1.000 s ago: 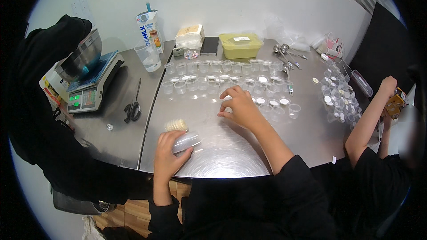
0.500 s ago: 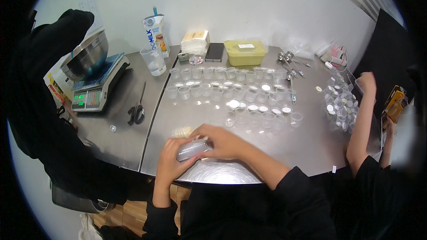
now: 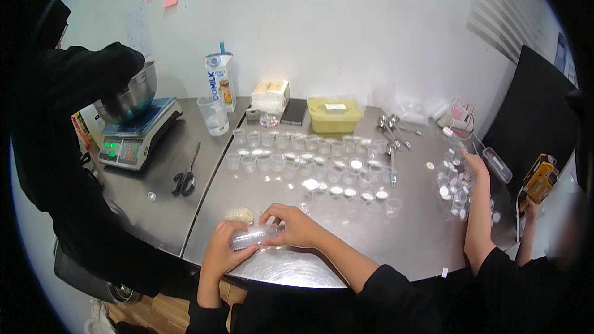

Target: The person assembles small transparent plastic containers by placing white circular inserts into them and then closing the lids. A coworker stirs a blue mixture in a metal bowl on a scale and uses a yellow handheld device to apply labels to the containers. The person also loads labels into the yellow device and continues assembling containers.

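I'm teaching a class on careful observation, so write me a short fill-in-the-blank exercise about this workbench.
The stack of nested clear plastic cups lies ____ the left hand and the right hand.
The white electronic scale has a small display glowing ____.
The yellow-green rectangular plastic tub stands to the ____ of the flat black rectangular device.

Missing words: between; green; right.

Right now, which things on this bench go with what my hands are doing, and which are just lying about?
Likely the job:
stack of clear cups, in your left hand, right hand at its end
rows of clear cups

Seemingly lying about:
scissors
black phone-like slab
bead string
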A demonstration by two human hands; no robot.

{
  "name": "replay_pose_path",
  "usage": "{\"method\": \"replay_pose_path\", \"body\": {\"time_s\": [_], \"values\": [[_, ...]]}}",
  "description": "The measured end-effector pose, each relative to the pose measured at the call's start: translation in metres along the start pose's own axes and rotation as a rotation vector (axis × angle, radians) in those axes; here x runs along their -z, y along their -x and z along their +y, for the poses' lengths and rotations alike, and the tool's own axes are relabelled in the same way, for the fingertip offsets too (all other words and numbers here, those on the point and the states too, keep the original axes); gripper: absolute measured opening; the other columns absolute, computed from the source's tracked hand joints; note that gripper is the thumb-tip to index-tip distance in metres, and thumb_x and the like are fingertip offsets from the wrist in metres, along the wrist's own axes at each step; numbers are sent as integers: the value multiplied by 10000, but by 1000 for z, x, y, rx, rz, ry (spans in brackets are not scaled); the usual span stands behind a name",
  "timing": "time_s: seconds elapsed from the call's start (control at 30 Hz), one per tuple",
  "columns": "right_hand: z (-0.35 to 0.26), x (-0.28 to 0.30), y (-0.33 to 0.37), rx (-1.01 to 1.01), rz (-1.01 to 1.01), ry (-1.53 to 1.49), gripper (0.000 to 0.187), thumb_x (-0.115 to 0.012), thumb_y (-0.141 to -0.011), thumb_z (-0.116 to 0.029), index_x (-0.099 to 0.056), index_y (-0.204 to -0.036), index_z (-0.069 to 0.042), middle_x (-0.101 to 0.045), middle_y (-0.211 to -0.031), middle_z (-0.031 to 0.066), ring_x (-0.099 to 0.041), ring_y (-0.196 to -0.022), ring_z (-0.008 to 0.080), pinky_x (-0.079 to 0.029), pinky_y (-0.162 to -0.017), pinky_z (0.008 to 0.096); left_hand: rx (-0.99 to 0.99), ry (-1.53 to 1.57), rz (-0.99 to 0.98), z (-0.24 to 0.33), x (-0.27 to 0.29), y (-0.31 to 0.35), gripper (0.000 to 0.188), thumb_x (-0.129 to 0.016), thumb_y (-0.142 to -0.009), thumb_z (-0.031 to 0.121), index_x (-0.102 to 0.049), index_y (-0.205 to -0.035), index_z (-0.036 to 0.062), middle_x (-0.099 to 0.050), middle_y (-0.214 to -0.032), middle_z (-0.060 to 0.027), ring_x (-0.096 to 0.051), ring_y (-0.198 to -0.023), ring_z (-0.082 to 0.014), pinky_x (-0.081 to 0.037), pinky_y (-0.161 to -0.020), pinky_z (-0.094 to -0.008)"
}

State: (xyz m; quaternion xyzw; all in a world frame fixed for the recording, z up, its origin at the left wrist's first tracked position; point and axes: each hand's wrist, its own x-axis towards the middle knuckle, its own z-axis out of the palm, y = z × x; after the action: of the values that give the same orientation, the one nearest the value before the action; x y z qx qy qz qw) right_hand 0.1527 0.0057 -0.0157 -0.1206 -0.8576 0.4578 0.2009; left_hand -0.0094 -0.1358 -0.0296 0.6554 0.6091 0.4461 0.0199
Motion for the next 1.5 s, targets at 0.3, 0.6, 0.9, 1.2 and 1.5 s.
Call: {"method": "replay_pose_path", "body": {"time_s": [0.3, 0.6, 0.9, 1.2, 1.5], "values": [[-16, 28, 7, 66, 241, 219, 257, -733, -768, -210, -572, -901, -60, -550, -1007, 89, -603, -890, 254, -484, -773, 343, 24, -70, 26, 2, 2, -1, 404, -789, -642, 154, -601, -984, 50, -618, -992, -118, -559, -975, -312, -452, -856, -385], [8, 36, -7, 216, 429, 534, 151, -766, -717, -234, -685, -778, -122, -562, -1032, 54, -531, -877, 232, -448, -751, 339, 37, -39, 51, -4, 0, 4, 408, -769, -651, 150, -593, -1003, 44, -608, -1036, -121, -541, -1018, -318, -430, -893, -384], [17, 34, -7, 177, 307, 674, 114, -736, -715, -255, -715, -746, -147, -545, -1009, 42, -478, -966, 254, -393, -806, 385, 48, -61, 47, 1, 0, -2, 412, -780, -637, 158, -601, -989, 44, -610, -1035, -122, -544, -1018, -312, -434, -891, -375], [19, 42, 4, 1, 228, 636, 146, -739, -679, -234, -720, -776, -127, -547, -1034, 51, -482, -1019, 254, -412, -860, 389, 14, -101, 20, 3, -1, 2, 447, -749, -682, 133, -578, -1086, 47, -597, -1058, -131, -532, -1028, -323, -439, -892, -389], [0, 27, 2, 175, 335, 426, 462, -736, -656, -206, -631, -1102, -148, -532, -1109, 102, -512, -1018, 278, -417, -903, 388, 61, -35, 80, 7, -2, 2, 504, -785, -651, 108, -568, -1100, 42, -601, -1052, -141, -558, -992, -327, -454, -873, -379]]}}
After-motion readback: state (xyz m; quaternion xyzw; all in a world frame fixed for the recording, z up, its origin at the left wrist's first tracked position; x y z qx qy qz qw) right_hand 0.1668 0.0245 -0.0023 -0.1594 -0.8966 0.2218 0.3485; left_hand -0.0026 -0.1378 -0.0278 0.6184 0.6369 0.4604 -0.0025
